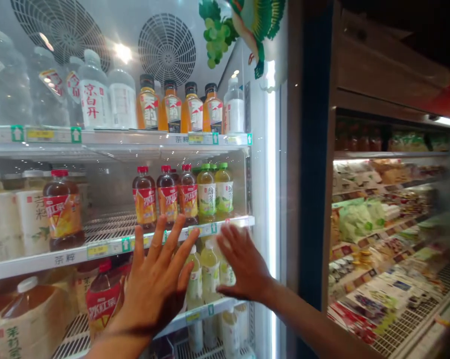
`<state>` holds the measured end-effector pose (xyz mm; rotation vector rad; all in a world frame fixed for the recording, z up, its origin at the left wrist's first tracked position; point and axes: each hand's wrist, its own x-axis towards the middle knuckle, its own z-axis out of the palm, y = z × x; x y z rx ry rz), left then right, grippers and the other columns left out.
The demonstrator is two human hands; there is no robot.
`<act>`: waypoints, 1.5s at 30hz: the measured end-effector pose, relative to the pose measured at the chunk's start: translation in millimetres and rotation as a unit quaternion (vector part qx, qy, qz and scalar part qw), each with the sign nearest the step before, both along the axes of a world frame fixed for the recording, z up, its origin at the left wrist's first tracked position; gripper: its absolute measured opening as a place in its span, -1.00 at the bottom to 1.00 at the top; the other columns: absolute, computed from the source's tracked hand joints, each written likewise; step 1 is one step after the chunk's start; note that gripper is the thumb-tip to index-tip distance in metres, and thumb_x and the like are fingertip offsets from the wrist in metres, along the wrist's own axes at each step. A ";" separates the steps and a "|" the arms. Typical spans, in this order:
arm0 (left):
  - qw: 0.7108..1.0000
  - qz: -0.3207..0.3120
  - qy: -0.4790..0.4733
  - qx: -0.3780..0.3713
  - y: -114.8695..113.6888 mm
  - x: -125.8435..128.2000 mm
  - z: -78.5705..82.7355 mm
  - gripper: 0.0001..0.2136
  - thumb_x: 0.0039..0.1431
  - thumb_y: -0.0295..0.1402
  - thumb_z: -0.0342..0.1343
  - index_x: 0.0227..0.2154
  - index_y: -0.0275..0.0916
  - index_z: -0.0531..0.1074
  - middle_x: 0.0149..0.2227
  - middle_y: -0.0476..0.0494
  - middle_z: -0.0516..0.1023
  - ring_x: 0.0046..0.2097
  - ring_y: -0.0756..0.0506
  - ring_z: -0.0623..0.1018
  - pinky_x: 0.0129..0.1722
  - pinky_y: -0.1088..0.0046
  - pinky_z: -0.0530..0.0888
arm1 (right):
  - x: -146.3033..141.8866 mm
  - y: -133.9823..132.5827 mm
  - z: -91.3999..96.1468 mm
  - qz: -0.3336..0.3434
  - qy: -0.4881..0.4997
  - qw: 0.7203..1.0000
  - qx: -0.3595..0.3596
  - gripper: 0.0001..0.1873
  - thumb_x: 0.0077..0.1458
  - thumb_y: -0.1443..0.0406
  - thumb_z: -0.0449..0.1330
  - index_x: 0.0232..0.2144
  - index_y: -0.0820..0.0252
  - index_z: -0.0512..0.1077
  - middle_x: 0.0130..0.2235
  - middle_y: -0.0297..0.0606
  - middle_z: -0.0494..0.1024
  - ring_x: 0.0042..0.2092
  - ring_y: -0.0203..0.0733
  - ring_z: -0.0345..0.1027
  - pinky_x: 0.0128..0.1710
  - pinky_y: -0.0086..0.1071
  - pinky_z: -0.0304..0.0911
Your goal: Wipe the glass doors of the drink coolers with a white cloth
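We face a shop's drinks fridge. Our left hand and right hand press flat, fingers spread, on its glass door at lower centre, grasping nothing; iced-tea bottles stand shelved behind.

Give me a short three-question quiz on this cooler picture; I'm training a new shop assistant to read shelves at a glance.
1. True or false: both hands, left hand and right hand, lie flat with fingers spread against the glass door.
2. What cap colour have the bottles on the middle shelf just above the right hand? A red, B green, C white.
3. What stands right of the cooler?

Key
1. True.
2. B: the green-capped bottles; the red-capped bottles stand to their left.
3. An open chilled display with packaged food on tiered shelves.
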<state>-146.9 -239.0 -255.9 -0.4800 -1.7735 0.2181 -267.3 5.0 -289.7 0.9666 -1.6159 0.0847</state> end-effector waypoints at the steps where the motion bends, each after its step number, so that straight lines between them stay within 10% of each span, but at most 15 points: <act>1: 1.000 0.003 0.001 -0.006 2.9 -1.5 -0.5 -0.39 0.35 -0.21 0.03 0.41 -0.06 0.05 0.51 -0.01 -0.17 0.52 -0.21 -0.22 0.47 -0.06 -0.33 | -0.6 1.0 -3.0 0.009 0.008 0.999 0.033 0.17 0.11 -0.38 -0.05 0.48 0.18 -0.25 0.49 -0.08 -0.06 0.50 0.12 -0.25 0.41 0.14 -0.01; 7: 1.000 0.016 -0.013 -0.009 5.2 -2.3 -2.8 -0.38 0.34 -0.20 0.04 0.41 -0.05 0.04 0.50 -0.05 -0.10 0.52 -0.24 -0.19 0.46 -0.07 -0.31 | 0.9 -3.0 2.7 -0.028 -0.038 0.979 -0.197 -0.01 0.28 -0.24 -0.24 0.47 0.21 -0.39 0.52 -0.03 -0.30 0.50 0.25 -0.40 0.38 0.34 -0.13; 13: 0.999 0.015 -0.016 0.027 -19.0 8.9 -18.8 -0.37 0.34 -0.20 0.03 0.42 0.01 -0.01 0.50 0.00 -0.13 0.52 -0.21 -0.18 0.47 -0.02 -0.32 | 27.1 -57.3 -28.1 0.054 -0.013 0.998 0.029 0.09 0.16 -0.33 -0.03 0.46 0.21 -0.11 0.41 -0.09 0.20 0.43 0.09 0.02 0.35 0.03 0.16; 19: 0.994 0.051 -0.021 0.098 -57.3 23.2 -50.8 -0.29 0.29 -0.21 0.11 0.42 0.09 -0.07 0.51 0.02 -0.20 0.51 -0.24 -0.22 0.46 -0.09 -0.33 | 40.7 -111.1 -35.5 0.042 -0.041 0.987 -0.147 0.02 0.24 -0.20 -0.02 0.47 0.25 -0.22 0.46 0.07 0.03 0.48 0.27 -0.17 0.32 0.38 0.06; 23: 0.987 0.095 -0.029 0.123 -86.3 35.7 -76.4 -0.22 0.24 -0.26 0.17 0.43 0.10 -0.11 0.51 -0.04 -0.25 0.51 -0.29 -0.25 0.45 -0.18 -0.30 | 58.7 -142.5 -84.6 0.036 -0.045 0.990 -0.131 -0.11 0.27 -0.10 -0.04 0.46 0.24 -0.07 0.41 0.01 0.17 0.48 0.17 -0.16 0.30 0.30 0.18; 30: 0.987 0.089 -0.028 0.132 -119.5 56.9 -94.5 -0.21 0.23 -0.30 0.18 0.42 0.12 -0.09 0.50 0.00 -0.22 0.51 -0.29 -0.23 0.44 -0.22 -0.29 | 77.9 -190.7 -59.4 0.011 -0.040 0.981 -0.189 -0.06 0.26 0.03 0.07 0.46 0.39 -0.18 0.45 0.15 -0.01 0.49 0.29 -0.27 0.32 0.42 0.04; 37: 0.984 0.119 -0.052 0.120 -169.8 79.6 -97.7 -0.18 0.22 -0.30 0.20 0.43 0.10 -0.12 0.50 -0.07 -0.24 0.50 -0.33 -0.21 0.43 -0.27 -0.24 | 103.9 -243.3 -112.0 0.038 -0.096 0.981 -0.164 -0.10 0.28 -0.04 0.01 0.47 0.24 -0.17 0.47 0.03 -0.02 0.50 0.26 -0.28 0.34 0.42 0.00; 41: 0.983 0.144 -0.049 0.106 -195.7 86.8 -105.6 -0.18 0.24 -0.32 0.17 0.44 0.07 -0.16 0.51 -0.12 -0.26 0.50 -0.38 -0.23 0.40 -0.33 -0.22 | 120.1 -275.7 -108.4 -0.024 -0.105 0.976 -0.186 -0.13 0.34 0.02 0.00 0.47 0.34 -0.22 0.48 0.07 -0.09 0.50 0.23 -0.33 0.40 0.31 -0.11; 45: 0.979 0.160 -0.082 0.091 -220.3 100.0 -121.7 -0.14 0.23 -0.39 0.18 0.44 0.05 -0.21 0.51 -0.22 -0.30 0.49 -0.45 -0.29 0.35 -0.46 -0.19 | 139.8 -297.5 -154.2 -0.030 -0.073 0.985 -0.153 -0.23 0.38 0.12 -0.09 0.46 0.37 -0.21 0.51 -0.07 -0.28 0.52 0.05 -0.41 0.49 0.01 -0.40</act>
